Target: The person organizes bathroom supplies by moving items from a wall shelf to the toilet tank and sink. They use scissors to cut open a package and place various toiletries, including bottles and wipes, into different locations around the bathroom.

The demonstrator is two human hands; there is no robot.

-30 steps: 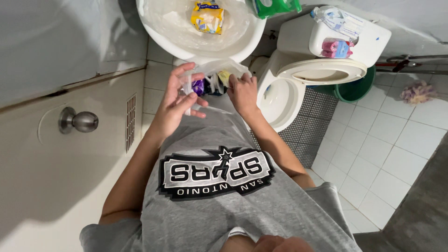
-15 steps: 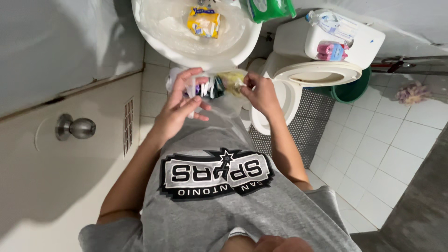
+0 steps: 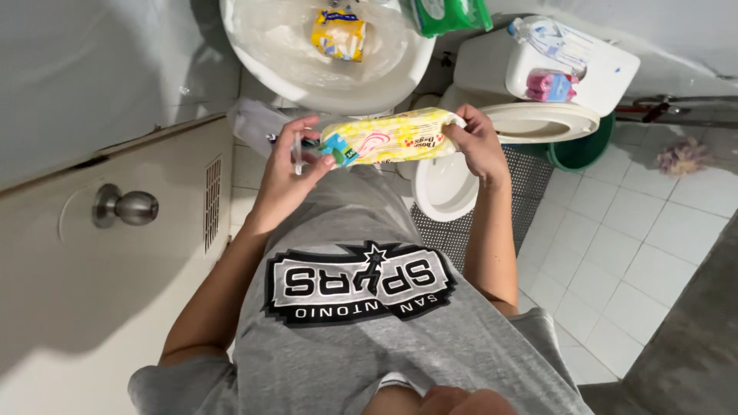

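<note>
A person's right hand [image 3: 478,144] pinches one end of a long yellow printed packet [image 3: 390,137], fingers curled shut around it, while the left hand [image 3: 290,170] grips the opposite end between thumb and fingertips. The left hand's fingers are also closed on a crumpled clear plastic bag [image 3: 257,123] and a thin white stick-like item [image 3: 297,152], too small to identify. The packet is stretched level between both hands, held in the air at chest height just in front of a white washbasin [image 3: 400,69]. The basin is lined with clear plastic and holds a small yellow-and-blue pack [image 3: 339,34]; a green pack [image 3: 453,13] sits at its rim. To the right stands a white toilet [image 3: 446,184] with its seat [image 3: 546,123] raised, and on the cistern [image 3: 607,65] rest a pink packet [image 3: 547,84] and a clear wrapped bundle [image 3: 550,38]. A green bucket [image 3: 588,146] stands behind the toilet on the white tiled floor [image 3: 653,230]. At left, a door [image 3: 92,292] with a round metal knob [image 3: 127,207] and a vent [image 3: 213,201] is close by the person's left arm.
</note>
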